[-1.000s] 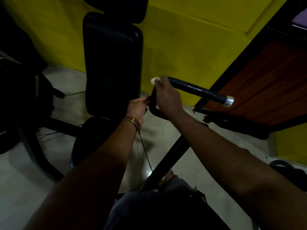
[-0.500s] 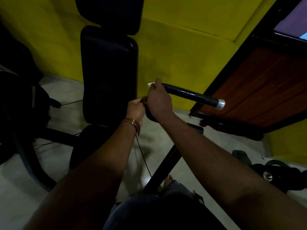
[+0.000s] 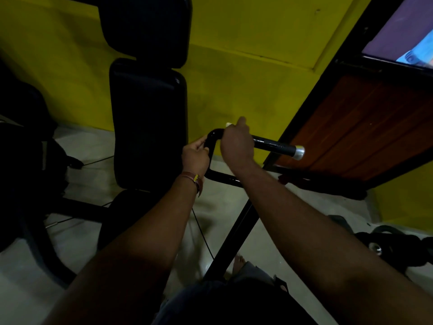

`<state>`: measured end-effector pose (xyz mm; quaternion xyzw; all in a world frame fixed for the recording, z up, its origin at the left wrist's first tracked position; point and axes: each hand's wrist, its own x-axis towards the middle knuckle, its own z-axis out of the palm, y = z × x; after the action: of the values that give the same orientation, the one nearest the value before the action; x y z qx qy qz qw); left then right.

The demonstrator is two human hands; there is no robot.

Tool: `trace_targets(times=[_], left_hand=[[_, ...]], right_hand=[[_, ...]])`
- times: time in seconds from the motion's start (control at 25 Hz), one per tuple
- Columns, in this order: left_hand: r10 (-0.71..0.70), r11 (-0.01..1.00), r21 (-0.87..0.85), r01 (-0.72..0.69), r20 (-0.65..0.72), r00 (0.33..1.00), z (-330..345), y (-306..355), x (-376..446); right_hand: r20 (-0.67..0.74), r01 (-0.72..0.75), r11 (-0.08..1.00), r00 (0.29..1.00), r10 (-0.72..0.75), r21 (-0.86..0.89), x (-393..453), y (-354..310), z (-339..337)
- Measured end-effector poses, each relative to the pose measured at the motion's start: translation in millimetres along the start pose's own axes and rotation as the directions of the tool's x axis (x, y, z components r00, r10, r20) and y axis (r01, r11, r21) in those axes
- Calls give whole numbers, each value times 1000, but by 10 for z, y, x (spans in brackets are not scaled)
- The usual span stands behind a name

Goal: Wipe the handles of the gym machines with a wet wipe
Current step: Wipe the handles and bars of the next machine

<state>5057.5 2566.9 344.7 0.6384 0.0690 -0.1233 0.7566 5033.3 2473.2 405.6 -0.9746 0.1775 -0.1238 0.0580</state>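
Both our hands on the bent black handle [image 3: 269,143]: left hand [image 3: 195,158] grips the bend, right hand [image 3: 236,144] clamps a white wet wipe [image 3: 228,124] around the bar.

handle [image 3: 271,144]: black bar, silver end cap, tilted | wet wipe [image 3: 228,124]: white, at bend

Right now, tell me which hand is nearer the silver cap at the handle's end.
Right. The right hand grips the handle on the straight bar leading to the silver cap; the left hand holds the bend, farther from it.
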Motion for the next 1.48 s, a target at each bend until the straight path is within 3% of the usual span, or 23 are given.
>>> trace_targets(times=[0.12,0.28,0.4,0.52,0.68,0.84,0.88,1.0,1.08,1.24,1.4,1.48], left_hand=[[6,1000,-27,-7,-25,1000,65,72,-74],[45,973,225,-53,41,998,10,98,58],[205,804,520,-290,215,955,-40,77,142],[283,705,610,-363,227,932,-34,98,141],[283,703,633,-324,169,944,-1,93,128],[308,700,654,-287,87,948,90,77,58],[324,690,662,-292,78,943,104,84,48],[350,660,682,-315,91,932,94,64,68],[344,646,701,-301,84,935,81,39,121],[392,606,728,-322,79,917,105,8,108],[406,586,741,-328,83,910,114,27,89],[394,609,731,-307,57,917,132,32,85]], right_hand=[[70,217,975,974,-214,-42,-12,-98,-27],[103,162,986,982,-157,-43,178,377,-69],[137,269,952,947,-289,149,274,468,-40],[287,230,926,904,-317,299,667,330,-89],[561,315,913,721,-407,258,1034,614,-297],[784,-160,880,544,-299,447,1222,681,-135],[822,-221,864,479,-308,453,1254,668,-43],[894,-255,865,247,-374,433,1282,818,27],[910,-269,871,175,-376,412,1299,898,16],[900,-366,827,262,-349,427,1313,647,114],[916,-442,804,244,-318,397,1318,876,153],[896,-426,796,306,-321,431,1296,829,107]])
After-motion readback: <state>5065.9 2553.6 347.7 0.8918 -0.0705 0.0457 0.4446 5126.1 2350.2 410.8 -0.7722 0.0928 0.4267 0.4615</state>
